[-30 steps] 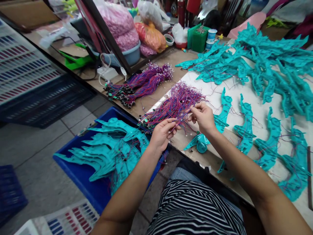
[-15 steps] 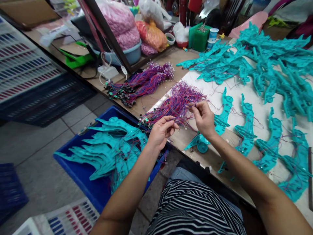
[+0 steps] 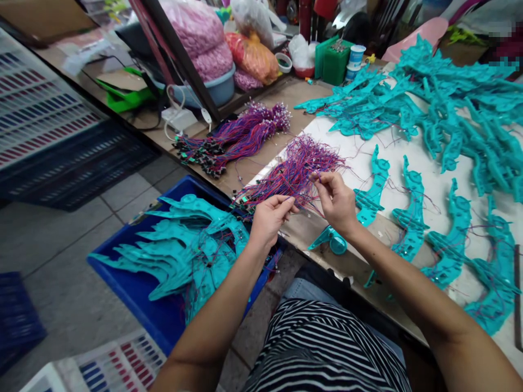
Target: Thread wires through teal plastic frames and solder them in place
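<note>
My left hand is closed in a pinch over the near edge of a loose heap of red, blue and purple wires. Thin wire seems to run at its fingertips, though it is hard to separate from the heap behind. To its right, my right hand pinches the end of a thin wire between thumb and forefinger. A turquoise plastic piece lies just past my right wrist, with its round end near the table edge. Several similar curved pieces lie in a row farther right, with wires on them.
A blue crate at the left holds stacked turquoise pieces. Tied wire bundles lie behind the heap. A large pile of turquoise pieces covers the table's far right. A dark post stands by a blue basin.
My right hand has shifted slightly down and left, its fingers curling more around the wire end. The left hand has turned a little, fingertips still pinched. Everything else stays put.
</note>
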The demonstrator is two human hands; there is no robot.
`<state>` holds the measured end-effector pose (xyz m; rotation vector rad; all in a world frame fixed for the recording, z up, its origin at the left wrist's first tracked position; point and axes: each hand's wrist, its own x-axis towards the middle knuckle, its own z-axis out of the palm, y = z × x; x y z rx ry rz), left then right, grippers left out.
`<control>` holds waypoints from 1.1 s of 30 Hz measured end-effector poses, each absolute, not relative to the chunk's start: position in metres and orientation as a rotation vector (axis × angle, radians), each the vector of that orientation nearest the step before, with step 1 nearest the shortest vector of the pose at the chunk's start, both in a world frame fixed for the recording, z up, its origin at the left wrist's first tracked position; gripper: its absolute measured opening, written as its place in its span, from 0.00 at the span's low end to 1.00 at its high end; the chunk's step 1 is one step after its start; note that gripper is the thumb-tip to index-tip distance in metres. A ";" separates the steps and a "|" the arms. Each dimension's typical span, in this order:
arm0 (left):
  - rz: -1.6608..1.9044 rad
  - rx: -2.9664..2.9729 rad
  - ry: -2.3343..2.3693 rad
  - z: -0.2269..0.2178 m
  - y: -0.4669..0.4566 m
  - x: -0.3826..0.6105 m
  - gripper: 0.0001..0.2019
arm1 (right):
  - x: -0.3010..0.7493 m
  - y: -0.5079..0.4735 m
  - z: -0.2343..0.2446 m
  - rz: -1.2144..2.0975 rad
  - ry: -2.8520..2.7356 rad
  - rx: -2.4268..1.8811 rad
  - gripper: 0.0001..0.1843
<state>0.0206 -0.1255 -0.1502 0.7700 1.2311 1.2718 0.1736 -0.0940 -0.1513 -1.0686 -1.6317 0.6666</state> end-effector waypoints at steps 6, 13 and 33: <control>1.612 0.775 1.334 -0.156 -0.125 0.021 0.12 | 0.175 -0.089 -0.156 0.675 -1.604 -1.148 0.04; 1.557 0.610 1.180 -0.150 -0.123 0.017 0.15 | 0.179 -0.069 -0.149 1.268 -1.117 -1.072 0.21; 1.385 0.590 1.134 -0.154 -0.113 0.011 0.16 | 0.164 -0.066 -0.143 1.346 -1.186 -0.795 0.17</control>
